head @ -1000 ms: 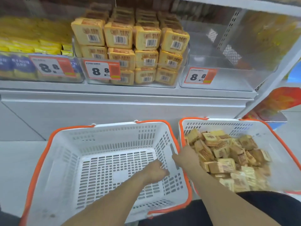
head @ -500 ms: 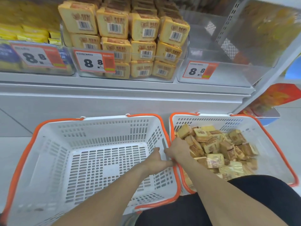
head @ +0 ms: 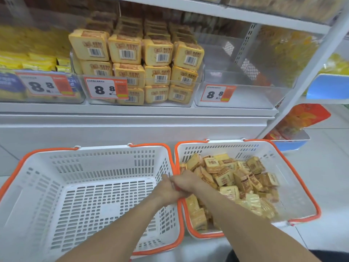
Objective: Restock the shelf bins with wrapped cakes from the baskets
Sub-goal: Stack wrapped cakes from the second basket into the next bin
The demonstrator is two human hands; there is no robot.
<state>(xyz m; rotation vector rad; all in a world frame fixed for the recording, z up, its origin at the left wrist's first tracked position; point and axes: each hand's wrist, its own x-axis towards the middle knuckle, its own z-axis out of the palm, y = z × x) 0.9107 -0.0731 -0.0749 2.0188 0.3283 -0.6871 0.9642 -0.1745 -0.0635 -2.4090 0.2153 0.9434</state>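
Two baskets [head: 90, 186] side by side below shelf bins [head: 139, 91], cakes [head: 232, 180] in right basket [head: 283, 167]

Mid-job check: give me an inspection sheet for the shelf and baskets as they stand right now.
Surface: white shelf carrying three clear bins; baskets below on the pale floor.
Job's things: middle bin stacked with wrapped cakes; right bin empty; right basket holds loose cakes; left basket empty.
Clutter: nothing seen.
Grippers: left hand and right hand meet at the two baskets' adjoining orange rims, fingers curled there; which rim each grips is unclear.
Cables: nothing seen.
Surroundings: left bin of yellow packs, 8.8 price tags on each bin, upper shelf, red packets at right.
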